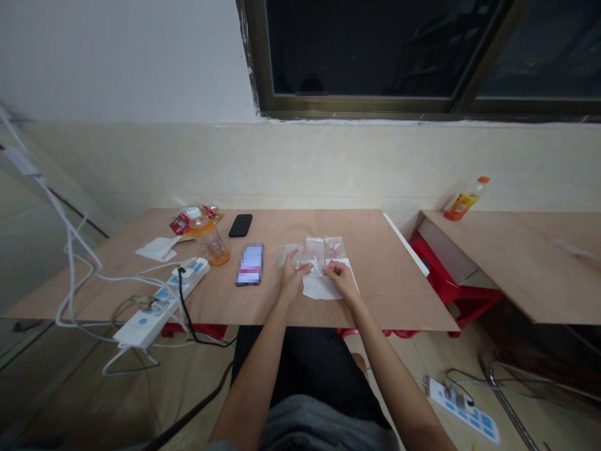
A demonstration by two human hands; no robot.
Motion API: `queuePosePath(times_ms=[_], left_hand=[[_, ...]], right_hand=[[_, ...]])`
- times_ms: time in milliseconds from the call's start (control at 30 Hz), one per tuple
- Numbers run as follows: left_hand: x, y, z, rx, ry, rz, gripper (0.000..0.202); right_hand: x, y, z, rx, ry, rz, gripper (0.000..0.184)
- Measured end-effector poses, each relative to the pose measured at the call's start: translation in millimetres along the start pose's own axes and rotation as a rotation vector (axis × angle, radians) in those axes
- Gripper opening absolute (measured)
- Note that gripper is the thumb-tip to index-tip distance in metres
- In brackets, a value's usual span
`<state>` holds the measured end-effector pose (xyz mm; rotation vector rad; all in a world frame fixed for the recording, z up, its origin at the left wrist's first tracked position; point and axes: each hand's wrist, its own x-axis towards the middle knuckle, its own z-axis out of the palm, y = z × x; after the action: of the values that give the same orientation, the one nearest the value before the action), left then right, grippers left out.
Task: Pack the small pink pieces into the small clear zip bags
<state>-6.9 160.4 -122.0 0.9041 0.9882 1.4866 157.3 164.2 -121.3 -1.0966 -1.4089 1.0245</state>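
Over the near half of the wooden table, my left hand has its thumb and fingers apart, beside a small clear plastic bag. My right hand is closed in a pinch at the edge of a white sheet; whatever lies between its fingertips is too small to make out. Some clear film shows between the two hands above the sheet. Just beyond them lie a clear bag and another clear bag with small pink pieces.
Left of my hands are a lit phone, a black phone, a bottle of orange drink, a tissue and red wrappers. A power strip with cables overhangs the front edge. Another bottle stands on the right table.
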Motion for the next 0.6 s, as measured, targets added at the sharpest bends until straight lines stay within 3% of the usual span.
queuePosePath(times_ms=[600], left_hand=[[-0.3,1.2,0.7,0.06,-0.03,0.011,0.069]], right_hand=[[2.0,1.0,-3.7,-0.057,-0.049,0.018,0.031]])
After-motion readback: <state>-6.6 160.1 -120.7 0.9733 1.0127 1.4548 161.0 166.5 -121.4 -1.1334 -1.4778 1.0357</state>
